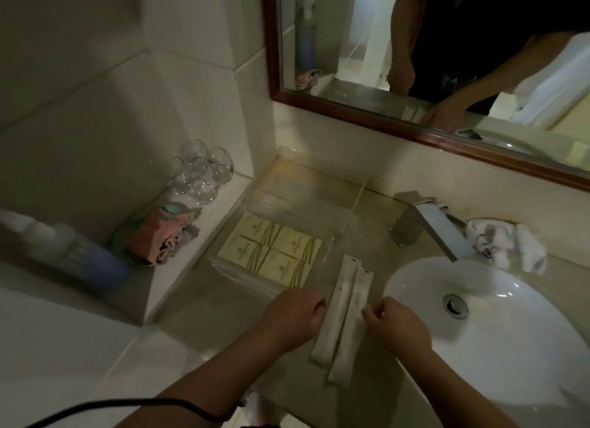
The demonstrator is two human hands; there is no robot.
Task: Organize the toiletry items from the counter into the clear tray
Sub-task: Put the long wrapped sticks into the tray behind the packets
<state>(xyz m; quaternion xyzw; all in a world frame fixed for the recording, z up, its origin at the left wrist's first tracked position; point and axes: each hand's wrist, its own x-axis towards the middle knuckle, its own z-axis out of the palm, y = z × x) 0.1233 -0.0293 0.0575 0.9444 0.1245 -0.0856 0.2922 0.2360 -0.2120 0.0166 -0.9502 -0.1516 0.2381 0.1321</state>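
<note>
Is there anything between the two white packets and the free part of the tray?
Yes. The tray's clear side wall stands between them, and four yellow boxes fill the tray's near part. The packets would probably have to be lifted over the wall and past the boxes to the part behind.

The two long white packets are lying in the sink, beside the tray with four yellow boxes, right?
Not in the sink. The head view shows the packets lying on the counter, beside the tray with four yellow boxes; the sink is on their other side.
</note>
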